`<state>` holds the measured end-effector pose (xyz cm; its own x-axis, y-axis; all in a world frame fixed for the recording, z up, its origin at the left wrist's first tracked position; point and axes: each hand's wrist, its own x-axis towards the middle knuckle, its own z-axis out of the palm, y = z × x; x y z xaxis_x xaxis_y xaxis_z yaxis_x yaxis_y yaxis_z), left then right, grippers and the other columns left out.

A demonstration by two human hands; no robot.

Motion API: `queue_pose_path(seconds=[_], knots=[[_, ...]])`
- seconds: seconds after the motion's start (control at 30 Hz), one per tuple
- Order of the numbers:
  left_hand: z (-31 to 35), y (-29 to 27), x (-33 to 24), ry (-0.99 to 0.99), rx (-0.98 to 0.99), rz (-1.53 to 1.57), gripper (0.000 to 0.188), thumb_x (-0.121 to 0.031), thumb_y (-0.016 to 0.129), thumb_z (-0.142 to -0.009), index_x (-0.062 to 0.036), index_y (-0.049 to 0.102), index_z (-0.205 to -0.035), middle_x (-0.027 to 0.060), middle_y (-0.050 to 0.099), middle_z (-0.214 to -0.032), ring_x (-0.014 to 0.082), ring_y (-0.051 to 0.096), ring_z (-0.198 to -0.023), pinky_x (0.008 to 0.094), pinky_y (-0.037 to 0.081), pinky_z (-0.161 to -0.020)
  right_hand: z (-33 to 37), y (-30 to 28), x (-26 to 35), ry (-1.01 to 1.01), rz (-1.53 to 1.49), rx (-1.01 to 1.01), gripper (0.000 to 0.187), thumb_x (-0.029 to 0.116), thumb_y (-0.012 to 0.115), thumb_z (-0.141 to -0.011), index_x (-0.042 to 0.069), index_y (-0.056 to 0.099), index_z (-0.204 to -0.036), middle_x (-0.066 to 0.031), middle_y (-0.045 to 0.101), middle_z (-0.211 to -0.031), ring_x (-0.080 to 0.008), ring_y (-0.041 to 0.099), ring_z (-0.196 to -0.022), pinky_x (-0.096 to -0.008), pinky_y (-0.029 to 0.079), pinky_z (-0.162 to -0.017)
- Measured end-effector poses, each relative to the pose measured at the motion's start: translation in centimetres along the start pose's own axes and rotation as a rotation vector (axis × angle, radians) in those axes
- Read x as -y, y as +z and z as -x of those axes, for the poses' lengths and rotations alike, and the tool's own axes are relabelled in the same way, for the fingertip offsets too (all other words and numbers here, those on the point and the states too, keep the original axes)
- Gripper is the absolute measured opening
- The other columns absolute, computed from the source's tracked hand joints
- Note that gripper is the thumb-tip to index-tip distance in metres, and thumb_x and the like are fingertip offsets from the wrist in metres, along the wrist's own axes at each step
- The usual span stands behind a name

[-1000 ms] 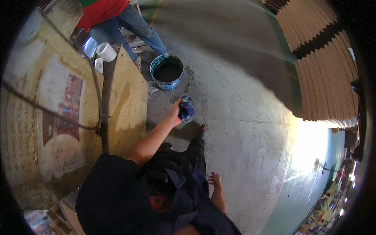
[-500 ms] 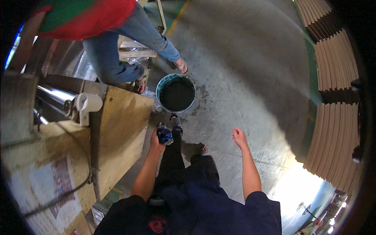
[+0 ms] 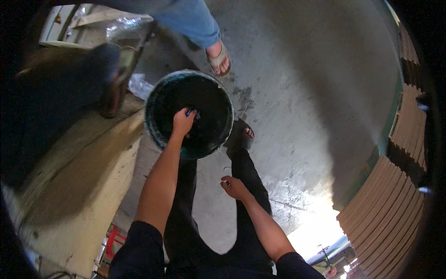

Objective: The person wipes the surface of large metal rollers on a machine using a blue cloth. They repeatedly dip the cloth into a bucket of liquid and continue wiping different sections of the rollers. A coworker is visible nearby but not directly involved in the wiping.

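A round bucket with a pale rim and a greenish inner wall stands on the floor ahead of me, with dark liquid in it. My left hand reaches down inside, closed round a blue rag; only a little blue shows past the fingers, and the rest is hidden. Whether the rag touches the liquid, I cannot tell. Over my leg, nearer to me than the bucket, my right hand hangs with its fingers half curled and a gap between thumb and forefinger. I see nothing held in it.
Just beyond the bucket is another person's sandalled foot and jeans. A wooden panel stands along the left. Clear plastic film lies beside the bucket. Stacked brown sheets line the right side; the concrete floor has wet patches.
I have bent closer to the bucket. My left hand has gone forward into it with the rag. My right hand has come down and inward, its fingers loosening.
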<state>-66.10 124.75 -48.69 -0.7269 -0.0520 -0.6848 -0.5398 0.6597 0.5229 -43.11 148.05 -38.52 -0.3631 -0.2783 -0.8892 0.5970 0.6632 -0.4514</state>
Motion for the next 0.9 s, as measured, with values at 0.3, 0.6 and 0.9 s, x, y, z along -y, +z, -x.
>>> queue_pose_path(seconds=[0.3, 0.6, 0.9], knots=[[-11.8, 13.5, 11.0, 0.001, -0.110, -0.499, 0.049, -0.034, 0.063, -0.084, -0.0033, 0.056, -0.122, 0.0247, 0.052, -0.126, 0.0393, 0.052, -0.113, 0.0437, 0.043, -0.095, -5.4, -7.0, -1.2, -0.151, -0.049, -0.019, 0.034, 0.025, 0.061, -0.088, 0.005, 0.059, -0.115, -0.0157, 0.063, -0.093, -0.0280, 0.063, -0.082, -0.0370, 0.050, -0.072], [-7.7, 12.2, 10.8, -0.014, -0.033, -0.508, 0.052, -0.034, 0.063, -0.084, -0.0038, 0.053, -0.125, 0.0250, 0.052, -0.127, 0.0385, 0.052, -0.114, 0.0430, 0.042, -0.096, -6.3, -8.1, 1.6, -0.040, -0.091, 0.087, 0.036, 0.028, 0.057, -0.091, 0.004, 0.055, -0.117, -0.0170, 0.060, -0.096, -0.0296, 0.063, -0.085, -0.0403, 0.051, -0.075], [-7.6, 13.5, 9.3, 0.010, 0.021, -0.499, 0.055, -0.035, 0.063, -0.084, -0.0043, 0.051, -0.127, 0.0253, 0.051, -0.127, 0.0377, 0.052, -0.114, 0.0423, 0.042, -0.096, -7.4, -7.2, 2.7, 0.013, -0.124, 0.051, 0.034, 0.027, 0.055, -0.091, 0.003, 0.058, -0.115, -0.0182, 0.061, -0.097, -0.0304, 0.065, -0.081, -0.0405, 0.051, -0.074]])
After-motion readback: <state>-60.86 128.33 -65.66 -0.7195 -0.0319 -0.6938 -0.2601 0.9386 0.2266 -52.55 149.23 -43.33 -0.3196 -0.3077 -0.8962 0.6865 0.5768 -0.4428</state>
